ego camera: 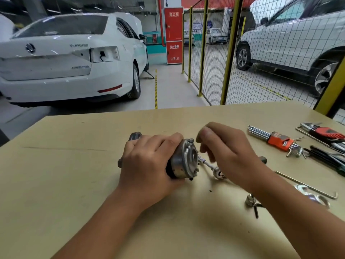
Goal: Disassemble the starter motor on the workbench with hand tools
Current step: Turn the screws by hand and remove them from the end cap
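Observation:
The starter motor (183,161) lies on its side in the middle of the workbench (74,174), its silver end cap facing right. My left hand (149,165) grips its body from above and covers most of it. A ratchet wrench (217,172) with a thin extension reaches into the end cap. My right hand (224,152) hovers over the extension, fingers curled and blurred; whether they touch the tool is unclear.
An orange-holdered hex key set (278,140) and a red-handled tool set (324,133) lie at the right. A loose socket (250,200), a small hex key (256,212) and a long thin rod (306,185) lie near my right forearm. Beyond the bench stand cars and a mesh fence (214,53).

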A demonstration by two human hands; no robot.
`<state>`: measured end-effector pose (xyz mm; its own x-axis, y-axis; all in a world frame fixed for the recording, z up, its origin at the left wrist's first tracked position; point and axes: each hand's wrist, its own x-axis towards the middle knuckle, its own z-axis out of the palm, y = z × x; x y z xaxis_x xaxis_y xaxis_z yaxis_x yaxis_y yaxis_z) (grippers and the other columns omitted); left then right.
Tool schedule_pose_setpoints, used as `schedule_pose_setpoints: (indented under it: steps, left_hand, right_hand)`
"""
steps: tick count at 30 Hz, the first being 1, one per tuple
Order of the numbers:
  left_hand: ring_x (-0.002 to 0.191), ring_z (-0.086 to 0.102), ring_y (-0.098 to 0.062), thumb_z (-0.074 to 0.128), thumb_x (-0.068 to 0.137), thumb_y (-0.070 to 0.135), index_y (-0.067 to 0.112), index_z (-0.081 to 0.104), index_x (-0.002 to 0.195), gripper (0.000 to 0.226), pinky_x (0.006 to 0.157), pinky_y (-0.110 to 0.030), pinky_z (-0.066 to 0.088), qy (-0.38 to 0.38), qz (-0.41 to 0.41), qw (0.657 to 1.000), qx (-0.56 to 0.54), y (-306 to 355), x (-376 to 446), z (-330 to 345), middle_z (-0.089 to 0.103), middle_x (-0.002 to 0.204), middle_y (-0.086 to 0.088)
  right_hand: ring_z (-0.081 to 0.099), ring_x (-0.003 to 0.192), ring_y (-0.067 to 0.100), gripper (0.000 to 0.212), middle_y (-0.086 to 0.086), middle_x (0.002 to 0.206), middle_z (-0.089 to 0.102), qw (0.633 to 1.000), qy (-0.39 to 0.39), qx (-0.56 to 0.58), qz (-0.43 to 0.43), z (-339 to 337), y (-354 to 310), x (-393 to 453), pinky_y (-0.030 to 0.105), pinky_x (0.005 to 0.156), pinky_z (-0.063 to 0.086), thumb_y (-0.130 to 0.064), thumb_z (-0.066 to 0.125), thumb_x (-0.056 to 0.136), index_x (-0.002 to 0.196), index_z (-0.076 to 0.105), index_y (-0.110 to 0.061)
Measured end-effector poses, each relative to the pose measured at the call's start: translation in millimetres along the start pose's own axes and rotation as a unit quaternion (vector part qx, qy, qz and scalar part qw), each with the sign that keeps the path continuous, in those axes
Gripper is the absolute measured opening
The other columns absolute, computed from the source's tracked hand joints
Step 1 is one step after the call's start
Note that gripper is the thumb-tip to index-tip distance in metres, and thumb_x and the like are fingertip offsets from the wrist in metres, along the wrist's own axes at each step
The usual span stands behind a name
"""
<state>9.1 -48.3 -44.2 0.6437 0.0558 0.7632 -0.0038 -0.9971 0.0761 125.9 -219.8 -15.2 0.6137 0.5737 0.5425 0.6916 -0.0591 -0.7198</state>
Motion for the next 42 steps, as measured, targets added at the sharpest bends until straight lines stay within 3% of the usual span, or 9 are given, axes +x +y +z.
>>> schedule_pose_setpoints:
  steps: [4,7,10,15,22,31,37,42]
  left_hand:
    - [0.093,0.067,-0.026,0.085,0.064,0.06,0.027,0.07,0.123,0.069,0.077,-0.042,0.042,0.007,0.006,0.999,0.043,4.6,1.3,4.5,0.071,0.105,0.008]
    - [0.093,0.067,-0.026,0.085,0.065,0.06,0.026,0.071,0.122,0.068,0.077,-0.041,0.041,0.008,0.007,0.999,0.053,5.8,0.8,5.9,0.071,0.105,0.008]
    - [0.094,0.068,-0.025,0.085,0.065,0.059,0.027,0.07,0.124,0.069,0.078,-0.042,0.043,0.005,0.013,0.998,0.053,4.8,-0.3,6.2,0.071,0.106,0.008]
    - [0.095,0.069,-0.025,0.085,0.064,0.059,0.03,0.064,0.126,0.071,0.078,-0.043,0.043,0.015,0.022,0.999,0.04,1.6,0.0,7.0,0.072,0.108,0.009]
    - [0.094,0.068,-0.025,0.086,0.065,0.058,0.03,0.067,0.123,0.067,0.078,-0.042,0.042,0.02,0.034,0.998,0.048,4.0,-0.7,7.8,0.071,0.106,0.01]
    - [0.094,0.07,-0.025,0.083,0.066,0.057,0.029,0.066,0.123,0.066,0.079,-0.045,0.045,0.033,0.032,0.998,0.035,2.8,0.4,8.6,0.072,0.106,0.008]
    - [0.095,0.07,-0.025,0.086,0.063,0.056,0.031,0.063,0.125,0.07,0.081,-0.045,0.045,0.036,0.021,0.999,0.018,0.4,0.5,8.6,0.073,0.107,0.009]
    - [0.096,0.07,-0.024,0.085,0.063,0.057,0.031,0.062,0.125,0.071,0.08,-0.045,0.045,0.036,0.023,0.999,0.014,-0.5,0.6,8.4,0.073,0.107,0.009]
  right_hand:
    - [0.047,0.059,0.009,0.034,-0.007,0.06,0.051,0.998,-0.028,-0.041,0.03,10.8,-7.4,-5.4,0.021,0.055,0.035,-0.032,0.055,0.103,0.07,0.049,-0.025]
    - [0.046,0.061,0.01,0.033,-0.005,0.061,0.05,0.998,-0.011,-0.031,0.047,11.1,-7.7,-7.5,0.019,0.055,0.034,-0.027,0.055,0.103,0.072,0.05,-0.019]
    - [0.051,0.067,0.013,0.03,-0.003,0.066,0.054,0.998,-0.002,-0.041,0.054,14.2,-8.0,-9.9,0.02,0.058,0.035,-0.028,0.054,0.104,0.078,0.055,-0.013]
    - [0.051,0.068,0.009,0.029,-0.007,0.068,0.054,0.996,-0.008,-0.072,0.056,15.0,-10.9,-8.3,0.017,0.061,0.038,-0.029,0.053,0.104,0.076,0.048,-0.027]
    - [0.049,0.068,0.01,0.03,-0.005,0.071,0.053,0.993,-0.057,-0.074,0.069,7.5,-10.1,-5.0,0.019,0.06,0.036,-0.032,0.048,0.106,0.078,0.052,-0.022]
    - [0.044,0.071,0.011,0.018,-0.008,0.073,0.048,0.994,-0.009,-0.103,-0.036,11.2,-2.9,-6.7,0.015,0.064,0.035,-0.015,0.055,0.102,0.084,0.051,-0.015]
    - [0.051,0.075,0.019,0.004,0.004,0.085,0.06,0.985,-0.005,-0.118,-0.123,4.8,0.7,-3.8,0.028,0.067,0.044,-0.002,0.061,0.095,0.092,0.062,-0.003]
    - [0.049,0.074,0.011,0.011,-0.003,0.082,0.059,0.989,0.011,-0.107,-0.102,4.8,1.9,-3.1,0.012,0.071,0.036,-0.013,0.062,0.098,0.092,0.068,-0.005]
